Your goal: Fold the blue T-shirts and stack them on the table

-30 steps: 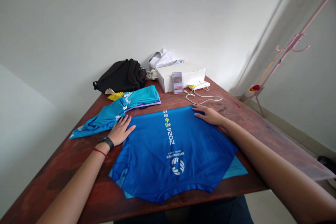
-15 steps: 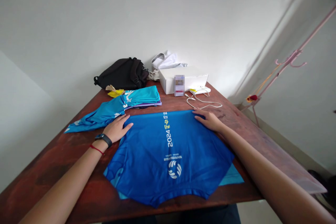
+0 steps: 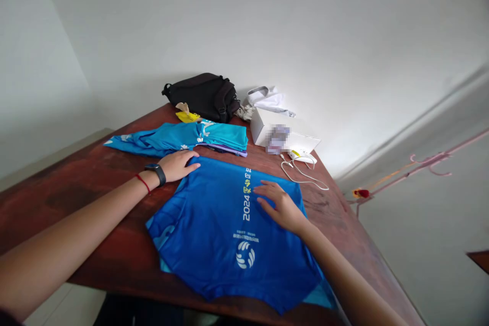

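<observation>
A blue T-shirt (image 3: 221,224) with white and yellow lettering and a round white emblem lies spread on the table, its neck towards me. Light blue fabric shows beneath its lower right and left edges. At the shirt's far left corner rests my left hand (image 3: 178,164), fingers stretched, with a dark wristband and a red cord at the wrist. My right hand (image 3: 280,207) is over the shirt's middle right, beside the lettering, fingers apart and nothing held; whether it touches the fabric I cannot tell. Beyond my left hand lies a pile of turquoise clothing (image 3: 225,135), partly loose towards the left.
The dark red wooden table (image 3: 95,214) carries a black backpack (image 3: 202,94), a yellow packet (image 3: 187,116), a white box (image 3: 263,123), white fabric (image 3: 269,101) and a white device (image 3: 303,156) with a cable (image 3: 305,180). A pink rack (image 3: 435,158) stands on the right.
My right hand has left the shirt's far right corner and moved left over the lettering area. My left hand stays at the far left corner. The camera view has tilted and turned.
</observation>
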The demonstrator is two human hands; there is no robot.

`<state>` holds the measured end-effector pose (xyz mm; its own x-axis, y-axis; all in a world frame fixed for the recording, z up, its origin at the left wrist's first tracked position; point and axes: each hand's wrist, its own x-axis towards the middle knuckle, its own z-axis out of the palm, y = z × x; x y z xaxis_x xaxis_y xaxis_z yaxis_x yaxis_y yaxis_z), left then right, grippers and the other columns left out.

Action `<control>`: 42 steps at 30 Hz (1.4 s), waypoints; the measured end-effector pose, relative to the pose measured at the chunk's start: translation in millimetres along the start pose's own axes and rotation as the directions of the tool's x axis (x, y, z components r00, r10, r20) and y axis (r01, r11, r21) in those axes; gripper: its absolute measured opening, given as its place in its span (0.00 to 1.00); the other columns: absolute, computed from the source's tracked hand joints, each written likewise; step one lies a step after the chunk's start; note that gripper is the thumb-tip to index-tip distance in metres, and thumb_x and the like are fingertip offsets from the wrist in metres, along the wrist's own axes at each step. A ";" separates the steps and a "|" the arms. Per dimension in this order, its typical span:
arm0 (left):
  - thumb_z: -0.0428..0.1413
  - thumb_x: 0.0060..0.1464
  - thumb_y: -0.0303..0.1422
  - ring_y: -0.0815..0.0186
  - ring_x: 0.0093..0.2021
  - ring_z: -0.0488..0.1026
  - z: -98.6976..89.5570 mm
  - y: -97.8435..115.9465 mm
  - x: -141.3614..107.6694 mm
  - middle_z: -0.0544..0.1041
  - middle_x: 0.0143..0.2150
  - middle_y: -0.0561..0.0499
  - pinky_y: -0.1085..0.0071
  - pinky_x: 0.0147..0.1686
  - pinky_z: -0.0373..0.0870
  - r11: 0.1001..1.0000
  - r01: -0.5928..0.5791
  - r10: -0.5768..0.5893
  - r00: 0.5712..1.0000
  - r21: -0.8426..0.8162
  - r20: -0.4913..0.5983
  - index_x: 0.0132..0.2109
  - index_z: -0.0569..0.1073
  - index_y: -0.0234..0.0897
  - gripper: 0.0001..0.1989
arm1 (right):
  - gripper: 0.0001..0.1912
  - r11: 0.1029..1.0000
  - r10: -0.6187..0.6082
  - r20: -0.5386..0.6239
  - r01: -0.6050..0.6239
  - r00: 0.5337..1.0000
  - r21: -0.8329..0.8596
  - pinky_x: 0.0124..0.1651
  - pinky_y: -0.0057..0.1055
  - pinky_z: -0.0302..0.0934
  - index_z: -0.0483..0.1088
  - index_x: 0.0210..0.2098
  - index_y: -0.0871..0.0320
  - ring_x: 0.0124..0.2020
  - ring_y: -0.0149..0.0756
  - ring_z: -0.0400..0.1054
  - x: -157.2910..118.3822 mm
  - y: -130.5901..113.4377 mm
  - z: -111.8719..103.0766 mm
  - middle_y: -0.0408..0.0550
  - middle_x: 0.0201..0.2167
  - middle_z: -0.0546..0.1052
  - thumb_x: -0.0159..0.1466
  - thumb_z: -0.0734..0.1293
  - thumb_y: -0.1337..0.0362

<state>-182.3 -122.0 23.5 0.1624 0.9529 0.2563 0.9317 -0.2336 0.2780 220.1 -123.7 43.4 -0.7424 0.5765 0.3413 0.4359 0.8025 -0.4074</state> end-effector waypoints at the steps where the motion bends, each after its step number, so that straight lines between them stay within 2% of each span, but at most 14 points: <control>1: 0.47 0.63 0.50 0.52 0.56 0.73 0.1 -0.3 -0.1 0.76 0.57 0.43 0.59 0.57 0.68 1.000 -0.002 0.002 1.000 0.004 0.006 0.57 0.72 0.37 0.26 | 0.15 0.999 -0.038 0.044 0.038 0.998 0.008 0.61 0.55 0.62 0.73 0.54 0.52 0.59 0.50 0.68 7.5 -16.6 2.2 0.52 0.50 0.80 0.71 0.62 0.60; 4: 0.48 0.64 0.48 0.54 0.57 0.73 0.1 -1.1 0.4 0.76 0.57 0.44 0.60 0.58 0.67 1.000 -0.002 0.002 1.000 0.006 0.026 0.57 0.73 0.38 0.24 | 0.15 0.993 -0.113 0.192 0.114 0.975 0.006 0.55 0.42 0.67 0.72 0.55 0.54 0.52 0.43 0.72 26.1 -67.6 12.9 0.51 0.48 0.80 0.72 0.61 0.60; 7: 0.47 0.65 0.44 0.56 0.56 0.73 -1.4 -0.5 0.7 0.78 0.55 0.45 0.62 0.59 0.65 0.999 -0.039 0.039 0.998 -0.012 0.040 0.52 0.76 0.38 0.20 | 0.14 0.976 -0.188 0.356 0.215 0.915 -0.038 0.45 0.34 0.68 0.71 0.54 0.54 0.44 0.40 0.74 39.0 -114.9 32.1 0.50 0.43 0.79 0.72 0.61 0.58; 10: 0.48 0.64 0.41 0.57 0.54 0.74 -4.0 1.2 0.1 0.79 0.52 0.44 0.63 0.58 0.65 0.998 -0.065 0.066 0.997 -0.026 0.037 0.48 0.77 0.37 0.18 | 0.11 0.949 -0.249 0.446 0.308 0.860 -0.063 0.40 0.32 0.67 0.72 0.47 0.54 0.41 0.40 0.74 51.1 -151.1 56.4 0.48 0.40 0.78 0.71 0.64 0.56; 12: 0.49 0.63 0.41 0.57 0.52 0.74 -5.3 1.9 -0.5 0.79 0.51 0.45 0.64 0.56 0.66 0.997 -0.067 0.068 0.997 -0.033 0.036 0.47 0.78 0.38 0.17 | 0.12 0.946 -0.253 0.461 0.317 0.851 -0.066 0.39 0.33 0.67 0.71 0.44 0.54 0.41 0.42 0.75 60.5 -168.1 72.5 0.48 0.40 0.78 0.70 0.63 0.52; 14: 0.50 0.63 0.42 0.58 0.51 0.75 -5.4 1.5 -1.2 0.79 0.51 0.45 0.65 0.54 0.67 0.997 -0.064 0.065 0.997 -0.035 0.031 0.47 0.78 0.38 0.17 | 0.17 0.958 -0.210 0.477 0.276 0.854 -0.073 0.38 0.36 0.69 0.70 0.45 0.55 0.41 0.45 0.75 70.3 -180.1 86.5 0.50 0.41 0.78 0.70 0.63 0.48; 17: 0.51 0.63 0.42 0.57 0.52 0.75 -3.2 -0.7 -1.7 0.79 0.53 0.45 0.65 0.54 0.68 0.998 -0.053 0.053 0.998 -0.027 0.021 0.48 0.79 0.38 0.17 | 0.26 0.979 -0.104 0.493 0.175 0.864 -0.100 0.35 0.41 0.70 0.68 0.50 0.57 0.39 0.50 0.76 82.7 -191.1 102.2 0.55 0.42 0.78 0.67 0.62 0.41; 20: 0.52 0.63 0.42 0.56 0.54 0.74 -1.4 -2.4 -1.7 0.79 0.54 0.44 0.65 0.56 0.67 0.998 -0.061 0.061 0.998 -0.018 0.024 0.49 0.79 0.38 0.17 | 0.29 0.984 -0.047 0.477 0.122 0.878 -0.127 0.33 0.44 0.70 0.64 0.55 0.57 0.38 0.53 0.76 89.8 -196.2 110.9 0.57 0.43 0.78 0.66 0.62 0.41; 23: 0.52 0.63 0.42 0.56 0.55 0.74 -1.8 -2.4 -1.7 0.78 0.55 0.43 0.64 0.55 0.67 0.998 -0.060 0.060 0.997 -0.014 0.039 0.50 0.79 0.38 0.18 | 0.26 0.984 -0.019 0.475 0.101 0.880 -0.148 0.33 0.45 0.71 0.63 0.58 0.57 0.39 0.55 0.76 91.7 -198.1 114.9 0.58 0.44 0.78 0.68 0.63 0.47; 26: 0.52 0.63 0.42 0.54 0.57 0.73 -2.3 -2.4 -1.6 0.77 0.56 0.43 0.62 0.56 0.67 0.998 -0.055 0.055 0.997 -0.010 0.058 0.51 0.79 0.37 0.19 | 0.24 0.979 0.035 0.455 0.062 0.890 -0.196 0.32 0.46 0.71 0.60 0.62 0.57 0.38 0.54 0.76 90.8 -200.0 117.9 0.60 0.45 0.78 0.68 0.62 0.58; 29: 0.53 0.62 0.42 0.54 0.58 0.72 -0.9 -3.1 -1.5 0.77 0.56 0.42 0.62 0.58 0.65 0.998 -0.065 0.066 0.996 -0.018 0.057 0.51 0.79 0.37 0.19 | 0.27 0.967 0.089 0.429 0.025 0.899 -0.253 0.30 0.44 0.71 0.56 0.65 0.57 0.37 0.53 0.77 91.1 -202.8 121.8 0.62 0.45 0.78 0.67 0.61 0.64; 34: 0.53 0.62 0.41 0.56 0.58 0.72 3.0 -3.2 -1.1 0.78 0.56 0.43 0.63 0.60 0.64 0.999 -0.046 0.046 0.999 -0.029 -0.002 0.50 0.79 0.37 0.17 | 0.36 0.953 0.108 0.410 0.023 0.906 -0.302 0.28 0.42 0.71 0.50 0.70 0.59 0.36 0.52 0.77 98.9 -206.7 127.6 0.66 0.45 0.77 0.64 0.63 0.66; 38: 0.53 0.61 0.39 0.55 0.55 0.74 4.6 -2.9 0.1 0.78 0.53 0.43 0.62 0.57 0.67 1.000 -0.004 0.003 0.999 -0.013 -0.043 0.48 0.79 0.36 0.16 | 0.31 0.938 0.096 0.411 0.055 0.907 -0.341 0.28 0.39 0.72 0.55 0.67 0.60 0.35 0.50 0.77 103.7 -209.9 127.5 0.64 0.43 0.78 0.65 0.62 0.67; 42: 0.51 0.61 0.36 0.56 0.54 0.74 4.8 -4.6 1.7 0.79 0.52 0.45 0.63 0.57 0.68 1.000 -0.004 0.004 0.998 -0.007 -0.060 0.48 0.79 0.37 0.15 | 0.15 0.936 0.097 0.383 0.046 0.919 -0.349 0.31 0.38 0.71 0.69 0.51 0.58 0.35 0.48 0.77 105.0 -211.8 118.6 0.56 0.41 0.79 0.64 0.63 0.69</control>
<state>-184.8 -118.3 18.2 0.1460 0.9387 0.3123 0.9289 -0.2386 0.2831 -10.5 -251.4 65.1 -0.8345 0.5488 -0.0501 0.5510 0.8316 -0.0699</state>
